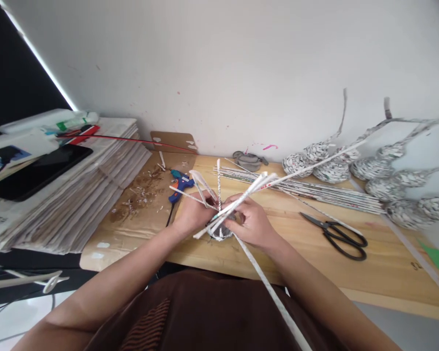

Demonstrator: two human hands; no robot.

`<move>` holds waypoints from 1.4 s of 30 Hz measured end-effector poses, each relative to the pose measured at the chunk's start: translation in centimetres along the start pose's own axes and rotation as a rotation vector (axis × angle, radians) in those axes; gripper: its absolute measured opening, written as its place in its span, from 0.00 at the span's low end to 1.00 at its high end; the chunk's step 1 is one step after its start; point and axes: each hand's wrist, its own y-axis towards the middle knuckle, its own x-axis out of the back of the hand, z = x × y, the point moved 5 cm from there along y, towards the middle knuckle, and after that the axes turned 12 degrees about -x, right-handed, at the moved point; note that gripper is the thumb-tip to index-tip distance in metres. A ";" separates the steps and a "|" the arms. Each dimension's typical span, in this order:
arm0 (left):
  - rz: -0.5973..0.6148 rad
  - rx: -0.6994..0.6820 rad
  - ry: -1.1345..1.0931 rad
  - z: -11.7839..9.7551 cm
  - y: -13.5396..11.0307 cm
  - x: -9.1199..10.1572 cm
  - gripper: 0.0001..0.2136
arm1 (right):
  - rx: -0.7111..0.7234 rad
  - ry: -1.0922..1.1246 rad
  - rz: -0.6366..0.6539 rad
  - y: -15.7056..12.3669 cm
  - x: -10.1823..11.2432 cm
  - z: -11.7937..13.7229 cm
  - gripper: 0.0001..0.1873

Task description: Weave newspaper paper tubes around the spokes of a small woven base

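Note:
My left hand (193, 214) and my right hand (251, 222) are both closed around a small woven piece of rolled newspaper tubes (221, 229), held just above the wooden tabletop (380, 263). Several paper tube spokes (241, 197) stick up and outward from it between my fingers. One long tube (274, 292) trails down toward my lap. Another long tube (332, 158) reaches up to the right.
Black scissors (338, 234) lie to the right of my hands. A bundle of straight paper tubes (314, 187) and several coiled paper pieces (373, 168) lie at the back right. A blue glue gun (180, 184) rests at the left, beside a newspaper stack (91, 180) carrying a tablet (36, 170).

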 end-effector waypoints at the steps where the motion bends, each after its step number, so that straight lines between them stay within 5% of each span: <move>1: -0.007 -0.003 -0.012 -0.1 0.0 -0.1 0.05 | 0.016 -0.020 -0.015 0.0 0.0 0.1 0.11; 6: -0.057 -0.003 -0.081 -0.3 -0.4 -0.3 0.01 | -0.050 -0.020 -0.174 -0.7 0.3 -0.5 0.09; 11: -0.169 0.097 -0.173 0.5 -1.1 -0.1 0.04 | -0.172 0.267 -0.457 -1.1 1.3 -1.9 0.04; 19: -0.301 0.136 -0.329 1.6 -1.9 -0.2 0.05 | -0.307 0.623 -0.562 -0.6 1.1 -2.9 0.11; 24: -0.233 0.070 -0.304 1.8 -2.1 -0.6 0.04 | -0.421 0.804 -0.535 -0.3 0.8 -3.9 0.15; 30: -0.219 -0.032 -0.217 0.5 -1.8 -0.1 0.02 | -0.403 0.544 -0.327 0.0 -0.1 -3.8 0.11; 34: -0.226 -0.021 -0.176 0.3 -1.6 0.3 0.02 | -0.467 0.132 -0.192 -0.2 -0.4 -3.4 0.06; 42: -0.101 -0.085 0.001 -0.9 -0.9 0.3 0.06 | -0.215 -0.228 -0.195 -0.8 -0.7 -1.5 0.07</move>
